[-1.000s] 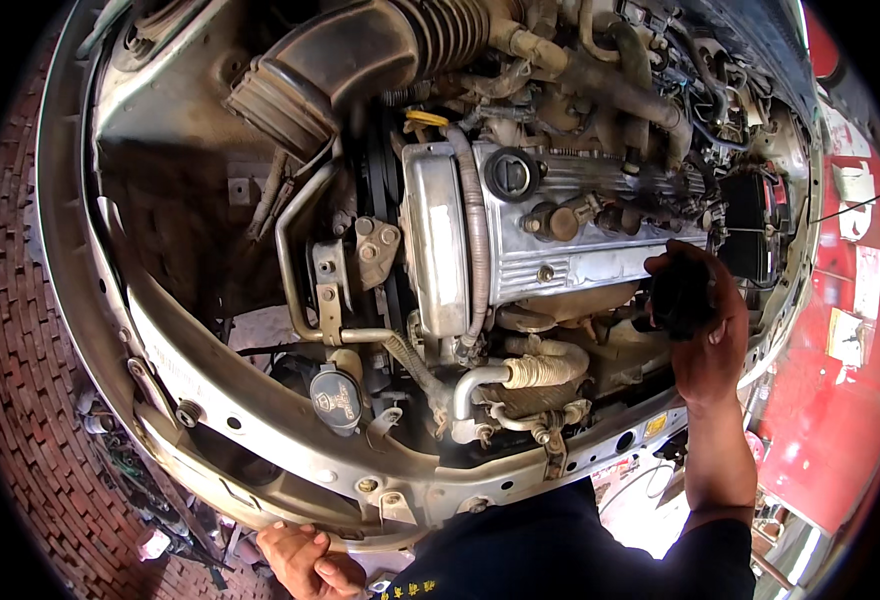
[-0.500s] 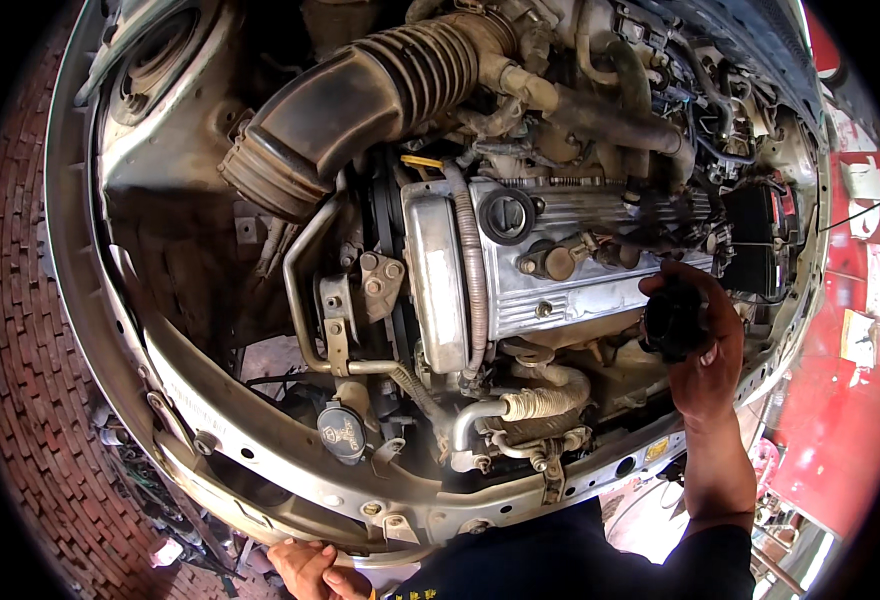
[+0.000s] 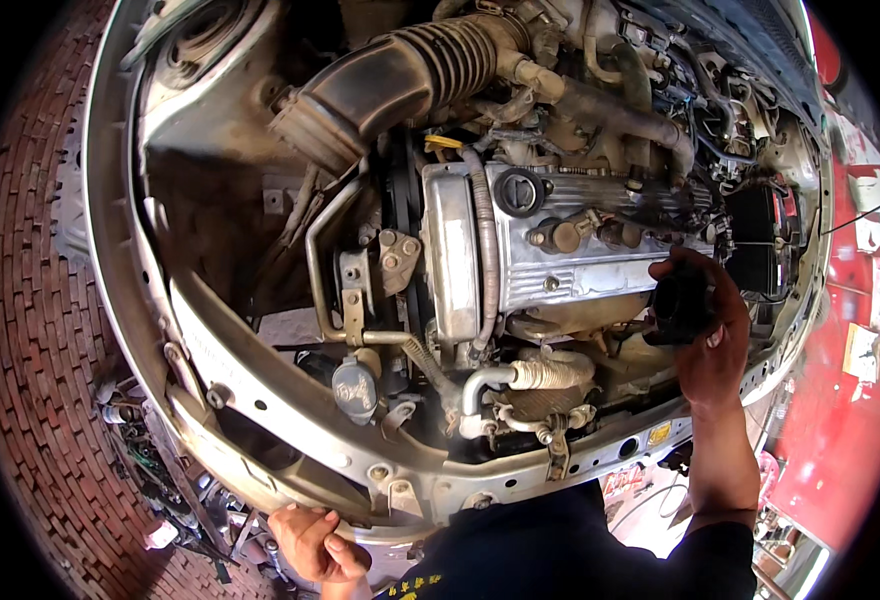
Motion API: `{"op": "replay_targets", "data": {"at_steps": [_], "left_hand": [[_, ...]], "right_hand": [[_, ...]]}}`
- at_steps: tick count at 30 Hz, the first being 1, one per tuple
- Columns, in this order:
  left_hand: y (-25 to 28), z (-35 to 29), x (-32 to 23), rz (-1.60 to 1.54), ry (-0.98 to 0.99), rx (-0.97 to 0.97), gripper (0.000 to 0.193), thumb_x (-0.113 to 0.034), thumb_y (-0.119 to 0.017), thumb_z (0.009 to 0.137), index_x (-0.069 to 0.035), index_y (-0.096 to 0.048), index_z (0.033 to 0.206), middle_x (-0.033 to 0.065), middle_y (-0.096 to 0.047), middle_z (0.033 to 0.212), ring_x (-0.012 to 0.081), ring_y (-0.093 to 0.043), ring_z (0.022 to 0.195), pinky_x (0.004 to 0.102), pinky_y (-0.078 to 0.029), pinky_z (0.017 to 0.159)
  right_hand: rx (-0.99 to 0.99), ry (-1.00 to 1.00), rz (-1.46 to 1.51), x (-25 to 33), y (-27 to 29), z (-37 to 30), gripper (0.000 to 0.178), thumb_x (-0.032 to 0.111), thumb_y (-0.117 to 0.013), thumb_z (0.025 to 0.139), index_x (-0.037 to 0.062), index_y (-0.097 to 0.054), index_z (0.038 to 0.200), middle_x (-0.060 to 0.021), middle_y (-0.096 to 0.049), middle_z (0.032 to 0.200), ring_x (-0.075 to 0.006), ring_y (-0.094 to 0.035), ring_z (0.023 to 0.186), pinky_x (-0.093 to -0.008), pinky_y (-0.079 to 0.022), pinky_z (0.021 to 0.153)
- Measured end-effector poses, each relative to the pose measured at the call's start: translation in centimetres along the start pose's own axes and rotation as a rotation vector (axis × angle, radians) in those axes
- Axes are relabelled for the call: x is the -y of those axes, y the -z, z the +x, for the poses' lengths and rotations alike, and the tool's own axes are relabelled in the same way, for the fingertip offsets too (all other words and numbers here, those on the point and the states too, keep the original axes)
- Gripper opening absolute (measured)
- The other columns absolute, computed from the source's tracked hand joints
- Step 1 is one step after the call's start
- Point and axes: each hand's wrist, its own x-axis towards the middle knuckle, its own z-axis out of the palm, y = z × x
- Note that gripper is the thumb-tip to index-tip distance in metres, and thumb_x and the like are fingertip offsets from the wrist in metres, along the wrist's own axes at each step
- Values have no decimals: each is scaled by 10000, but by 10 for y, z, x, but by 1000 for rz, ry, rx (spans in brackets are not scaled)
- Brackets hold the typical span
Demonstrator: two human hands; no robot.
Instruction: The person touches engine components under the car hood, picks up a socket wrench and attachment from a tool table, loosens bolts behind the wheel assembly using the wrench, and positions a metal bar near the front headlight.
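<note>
My right hand (image 3: 718, 350) is raised over the front right part of the engine, its fingers wrapped round a dark, round, cup-like part (image 3: 678, 308). Shadow hides that part's details, so its exact kind does not show. Just beyond it lies the silver valve cover (image 3: 600, 281), with a black oil filler cap (image 3: 519, 191) at its left end and ignition coils (image 3: 563, 237) along it. Low on the left, my left hand (image 3: 312, 543) rests at the car's front edge (image 3: 390, 535). Its fingers are curled in, and nothing shows in them.
A ribbed air intake hose (image 3: 400, 85) arches over the back left. In front of the engine are a capped reservoir neck (image 3: 357, 388) and a wrapped hose (image 3: 550, 374). The metal front crossmember (image 3: 290, 415) curves along the near side. A black battery (image 3: 757, 240) sits at right.
The whole view has shifted a little, so the engine bay appears slightly farther right. My right hand still grips the dark part, and my left hand stays by the front edge.
</note>
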Motion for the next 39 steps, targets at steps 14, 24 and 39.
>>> {"op": "replay_targets", "data": {"at_steps": [14, 24, 39], "left_hand": [[1, 1, 1, -150, -72, -118, 185, -159, -636, 937, 8, -706, 900, 108, -599, 729, 283, -544, 712, 422, -453, 807], [3, -3, 8, -232, -129, -232, 66, -80, -689, 840, -30, -714, 876, 92, -629, 739, 286, -586, 687, 418, -477, 749], [3, -7, 4, -221, -120, -268, 58, -56, -708, 801, -43, -728, 854, 89, -641, 746, 283, -591, 683, 408, -451, 706]], "right_hand": [[363, 481, -973, 22, -90, 102, 674, 203, -840, 850, 66, -595, 1462, -175, -613, 1380, -380, -625, 1217, -439, -501, 1077], [746, 580, -1373, 49, -115, 133, 701, 154, -887, 776, 79, -615, 1419, -181, -593, 1400, -417, -596, 1278, -490, -508, 1078], [604, 368, -1722, 54, -127, 129, 548, 540, -777, 886, 32, -777, 1090, -201, -752, 1078, -422, -705, 1081, -498, -567, 948]]}}
